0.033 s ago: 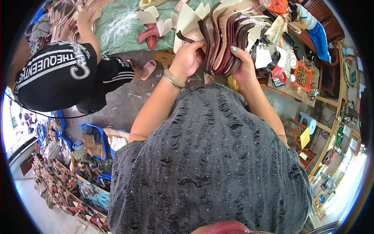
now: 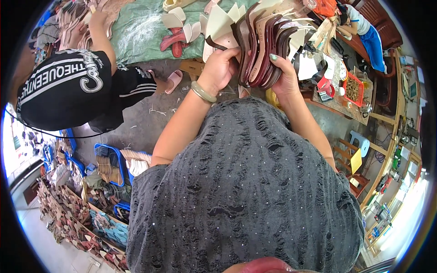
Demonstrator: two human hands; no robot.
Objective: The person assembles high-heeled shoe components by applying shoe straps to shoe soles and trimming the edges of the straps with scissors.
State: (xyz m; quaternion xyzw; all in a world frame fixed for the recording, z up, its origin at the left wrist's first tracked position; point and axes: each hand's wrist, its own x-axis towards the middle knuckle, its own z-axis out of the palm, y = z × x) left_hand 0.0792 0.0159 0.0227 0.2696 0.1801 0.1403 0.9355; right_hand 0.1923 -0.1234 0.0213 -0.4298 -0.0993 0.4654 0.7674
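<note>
Between both hands I hold a stack of curved shoe insoles (image 2: 260,57), dark brown, wine red and pinkish beige, standing on edge side by side. My left hand (image 2: 221,70) is closed on the stack's left side, its fingers partly hidden behind it. On the other side my right hand (image 2: 286,78) grips the stack, thumb along the outer insole and fingers underneath. A dark strip (image 2: 216,43) sticks out beside my left thumb. Cream pointed insole pieces (image 2: 223,22) stand just beyond the stack. Further left, red insoles (image 2: 174,42) lie on a green sheet (image 2: 136,38).
At the left a co-worker in black (image 2: 63,93) reaches over beige pieces (image 2: 73,29). A cluttered table (image 2: 359,109) on the right bears a red basket (image 2: 354,88). Another person (image 2: 368,34) sits beyond it. Blue-framed crates (image 2: 109,164) stand on the floor at left.
The co-worker's torso at the left has shifted very slightly. My hands and the stack of insoles show no visible movement.
</note>
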